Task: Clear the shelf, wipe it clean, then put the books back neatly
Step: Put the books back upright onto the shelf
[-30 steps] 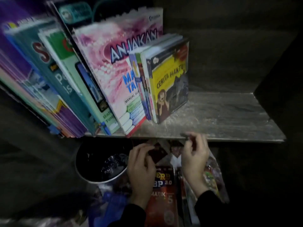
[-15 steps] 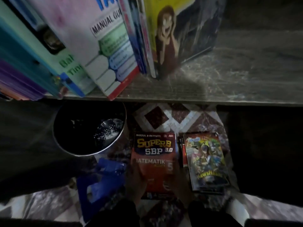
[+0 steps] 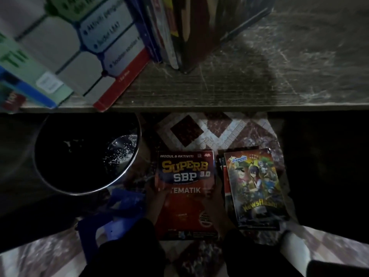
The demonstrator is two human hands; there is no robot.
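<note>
**A:** Why is the red book (image 3: 185,206) down there and not with the others?

**B:** It's low over the floor (image 3: 199,134), below the shelf's (image 3: 259,76) front edge, with a hand on each long side. The left hand (image 3: 158,200) grips the left edge, its thumb across the cover. The right hand (image 3: 217,198) lies against the right edge, but it's too dark to say whether those fingers curl round it. Two hands on the sides keep a thin book flat and square, I'd guess.

**A:** Going up or coming down?

**B:** Can't tell from this. The right half of the shelf is bare, with pale streaks that may be dust or wear. The floor pile reads as the cleared lot.

**A:** And the books (image 3: 89,47) up top?

**B:** They're crowded at the left end and lean left. Nothing props the open end of the row, which would explain the slant. One red-edged cover pokes past the shelf lip.

**A:** What's beside the red book?

**B:** A comic (image 3: 255,186) tops a small stack just to its right, close but apart. A metal pot (image 3: 123,174) with water glinting inside stands to the left, probably handy for wiping. Some blue plastic (image 3: 119,216) lies in front of the pot. I can't make out what it is.

**A:** Any writing?

**B:** The red cover says "MODUL & AKTIVITI", then "SUPERB SBP 3.0", then "TEMATIK", with its first letters hidden under the thumb. The comic's yellow title starts "Newsfla" and blurs after that. A shelf cover shows "Aktiviti" in a bubble, and the rest is too soft to read.
</note>
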